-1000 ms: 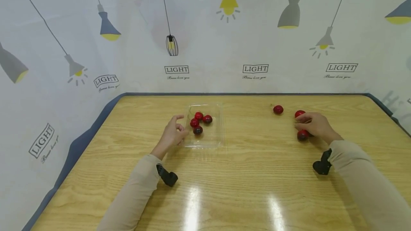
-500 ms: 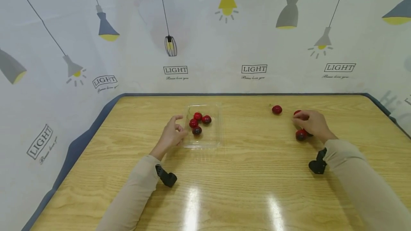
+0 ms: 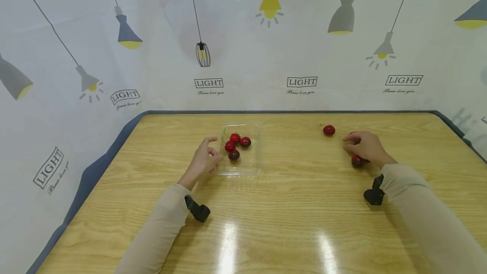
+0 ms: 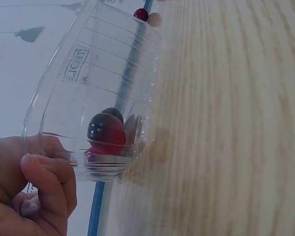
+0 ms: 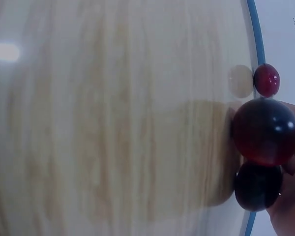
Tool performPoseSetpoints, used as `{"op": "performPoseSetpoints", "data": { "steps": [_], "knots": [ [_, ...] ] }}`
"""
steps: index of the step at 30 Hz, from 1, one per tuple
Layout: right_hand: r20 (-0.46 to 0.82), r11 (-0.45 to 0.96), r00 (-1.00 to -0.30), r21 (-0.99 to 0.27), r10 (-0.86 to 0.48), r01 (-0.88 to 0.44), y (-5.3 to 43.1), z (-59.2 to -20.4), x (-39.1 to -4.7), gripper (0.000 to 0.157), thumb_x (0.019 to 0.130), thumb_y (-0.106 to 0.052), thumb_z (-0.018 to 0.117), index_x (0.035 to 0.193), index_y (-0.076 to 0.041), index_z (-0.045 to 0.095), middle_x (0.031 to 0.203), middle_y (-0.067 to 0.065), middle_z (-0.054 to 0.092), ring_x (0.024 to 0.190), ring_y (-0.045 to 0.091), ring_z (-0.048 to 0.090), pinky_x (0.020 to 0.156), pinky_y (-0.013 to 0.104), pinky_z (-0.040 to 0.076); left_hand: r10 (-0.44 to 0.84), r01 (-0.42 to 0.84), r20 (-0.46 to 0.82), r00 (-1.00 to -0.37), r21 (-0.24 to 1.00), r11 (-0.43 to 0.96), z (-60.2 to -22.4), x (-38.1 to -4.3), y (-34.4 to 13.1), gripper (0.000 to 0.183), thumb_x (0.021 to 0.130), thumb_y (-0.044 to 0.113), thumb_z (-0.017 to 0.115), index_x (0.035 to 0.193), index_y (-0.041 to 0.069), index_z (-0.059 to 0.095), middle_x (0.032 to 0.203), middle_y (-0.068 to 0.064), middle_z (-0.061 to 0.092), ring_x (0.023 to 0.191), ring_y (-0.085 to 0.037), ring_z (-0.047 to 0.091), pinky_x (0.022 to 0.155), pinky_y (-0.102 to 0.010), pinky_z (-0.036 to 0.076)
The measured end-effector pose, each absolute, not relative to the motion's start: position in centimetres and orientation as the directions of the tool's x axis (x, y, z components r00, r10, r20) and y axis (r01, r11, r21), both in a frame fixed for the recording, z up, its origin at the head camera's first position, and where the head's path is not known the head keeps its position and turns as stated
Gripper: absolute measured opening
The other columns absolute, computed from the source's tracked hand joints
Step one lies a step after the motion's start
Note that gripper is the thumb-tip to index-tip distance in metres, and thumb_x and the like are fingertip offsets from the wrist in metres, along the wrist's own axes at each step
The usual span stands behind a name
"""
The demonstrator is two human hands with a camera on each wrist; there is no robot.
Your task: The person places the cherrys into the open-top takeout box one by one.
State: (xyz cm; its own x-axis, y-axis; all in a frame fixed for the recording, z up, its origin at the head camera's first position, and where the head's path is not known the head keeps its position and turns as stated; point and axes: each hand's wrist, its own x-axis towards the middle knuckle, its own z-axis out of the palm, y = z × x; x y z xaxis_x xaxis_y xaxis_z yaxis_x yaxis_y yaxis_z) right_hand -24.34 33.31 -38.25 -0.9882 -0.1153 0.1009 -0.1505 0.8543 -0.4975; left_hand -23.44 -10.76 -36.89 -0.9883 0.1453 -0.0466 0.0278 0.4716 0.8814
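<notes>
In the head view, a clear plastic container (image 3: 249,166) holds several dark red cherries (image 3: 245,141) in its left half. My left hand (image 3: 203,157) is at its left side; in the left wrist view its fingers (image 4: 49,177) pinch the rim. At the right, my right hand (image 3: 366,146) bends over a cherry (image 3: 352,133), covering most of it, with thumb and forefinger drawn together; I cannot tell whether they hold its stem. Close under this hand lies a dark cherry (image 3: 357,161). The right wrist view has two large cherries (image 5: 267,132) before the palm, hiding the fingertips.
A single cherry (image 3: 329,130) with a stem lies left of my right hand, toward the table's back. The wooden table (image 3: 289,206) ends at a curtain (image 3: 251,62) printed with lamps. Dark wrist cameras (image 3: 198,208) sit at both cuffs.
My right thumb and forefinger have come together over the cherry, and that hand has shifted a little left. The left hand and the container look unchanged.
</notes>
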Motion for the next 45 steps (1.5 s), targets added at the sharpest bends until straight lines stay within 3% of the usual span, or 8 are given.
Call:
{"op": "performPoseSetpoints", "data": {
  "steps": [9, 19, 24, 31, 39, 45],
  "knots": [
    [0.093, 0.832, -0.994, -0.546, -0.057, -0.099, 32.7, -37.4, -24.7, 0.034, 0.083, -0.014, 0.057, 0.109, 0.009, 0.055, 0.082, 0.016, 0.056, 0.063, 0.021, 0.05, 0.053, 0.027, 0.04, 0.146, 0.028, -0.048, -0.988, 0.878, 0.478, -37.0, -23.4, -10.9, 0.058, 0.08, -0.003, 0.052, 0.133, 0.004, 0.028, 0.064, -0.003, 0.043, 0.038, -0.009, 0.036, 0.036, -0.021, 0.031],
    [0.107, 0.804, -0.994, -0.587, -0.034, -0.091, 33.6, -36.6, -25.3, 0.037, 0.085, -0.017, 0.057, 0.111, 0.01, 0.053, 0.096, 0.027, 0.056, 0.085, 0.036, 0.053, 0.067, 0.04, 0.044, 0.162, 0.028, -0.055, -0.985, 0.882, 0.47, -36.7, -23.3, -10.8, 0.061, 0.08, -0.002, 0.052, 0.135, 0.004, 0.026, 0.066, -0.004, 0.044, 0.037, -0.01, 0.035, 0.037, -0.021, 0.031],
    [0.028, 0.804, -0.997, -0.59, -0.074, -0.077, 34.3, -36.5, -24.6, 0.034, 0.085, -0.018, 0.056, 0.107, 0.009, 0.055, 0.098, 0.026, 0.055, 0.088, 0.036, 0.052, 0.069, 0.041, 0.044, 0.158, 0.03, -0.05, -0.986, 0.884, 0.467, -36.6, -23.3, -10.8, 0.061, 0.079, -0.002, 0.052, 0.134, 0.004, 0.026, 0.066, -0.003, 0.044, 0.038, -0.01, 0.036, 0.037, -0.021, 0.031],
    [-0.047, 0.829, -0.994, -0.557, -0.096, -0.054, 34.9, -37.1, -23.9, 0.042, 0.085, -0.025, 0.058, 0.109, 0.009, 0.056, 0.11, 0.031, 0.049, 0.097, 0.042, 0.046, 0.079, 0.051, 0.039, 0.15, 0.029, -0.047, -0.988, 0.882, 0.47, -36.7, -23.2, -10.8, 0.06, 0.079, -0.003, 0.052, 0.134, 0.003, 0.027, 0.066, -0.003, 0.044, 0.038, -0.009, 0.036, 0.036, -0.021, 0.031],
    [-0.063, 0.814, -0.992, -0.579, -0.107, -0.051, 34.9, -37.3, -23.5, 0.046, 0.082, -0.031, 0.061, 0.109, 0.006, 0.057, 0.109, 0.029, 0.051, 0.095, 0.037, 0.05, 0.076, 0.043, 0.042, 0.142, 0.027, -0.045, -0.989, 0.884, 0.466, -36.8, -23.2, -10.7, 0.06, 0.078, -0.004, 0.052, 0.133, 0.003, 0.027, 0.064, -0.003, 0.043, 0.038, -0.01, 0.036, 0.036, -0.021, 0.031],
    [-0.054, 0.798, -0.991, -0.599, -0.123, -0.066, 34.8, -37.4, -23.1, 0.044, 0.082, -0.027, 0.062, 0.109, 0.008, 0.056, 0.109, 0.029, 0.051, 0.098, 0.039, 0.048, 0.08, 0.047, 0.04, 0.144, 0.03, -0.043, -0.989, 0.884, 0.467, -36.9, -23.3, -10.7, 0.061, 0.079, -0.004, 0.052, 0.134, 0.002, 0.027, 0.064, -0.003, 0.043, 0.038, -0.01, 0.037, 0.036, -0.021, 0.032]
  ]
}}
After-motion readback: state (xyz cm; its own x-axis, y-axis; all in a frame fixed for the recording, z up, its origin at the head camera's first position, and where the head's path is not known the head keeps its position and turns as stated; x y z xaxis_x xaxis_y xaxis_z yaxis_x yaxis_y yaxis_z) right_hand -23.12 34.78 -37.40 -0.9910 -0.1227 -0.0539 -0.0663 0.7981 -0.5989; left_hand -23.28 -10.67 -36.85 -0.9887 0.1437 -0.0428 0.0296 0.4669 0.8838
